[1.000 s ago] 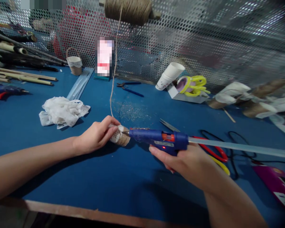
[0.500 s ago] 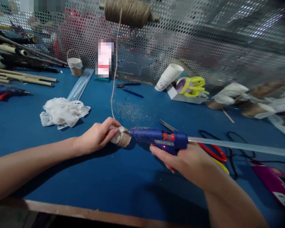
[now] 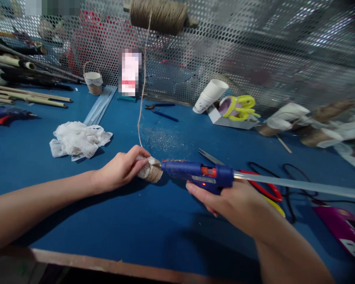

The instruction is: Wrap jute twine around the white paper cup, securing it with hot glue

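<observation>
My left hand (image 3: pixel 122 169) is closed on a small cup wrapped in twine (image 3: pixel 154 173), with a white band around it, lying on its side on the blue table. In my right hand (image 3: pixel 225 199) is a blue hot glue gun (image 3: pixel 195 173), its red light lit and a long clear glue stick (image 3: pixel 290 184) out of its back. The nozzle tip meets the cup near my left fingers; whether it touches I cannot tell. A strand of twine (image 3: pixel 142 94) runs from the cup up to a spool (image 3: pixel 159 16).
White lace (image 3: pixel 79 140) lies left, below glue sticks (image 3: pixel 100 104) and a small basket (image 3: pixel 93 83). Pliers (image 3: pixel 162 111), stacked paper cups (image 3: pixel 210 96) and a white box (image 3: pixel 233 120) stand behind. Scissors (image 3: pixel 272 189), a black cord and a purple power strip (image 3: pixel 341 228) are right.
The glue gun has shifted very slightly, its body a touch lower and its glue stick dipping a little. My left hand and the cup stay almost still.
</observation>
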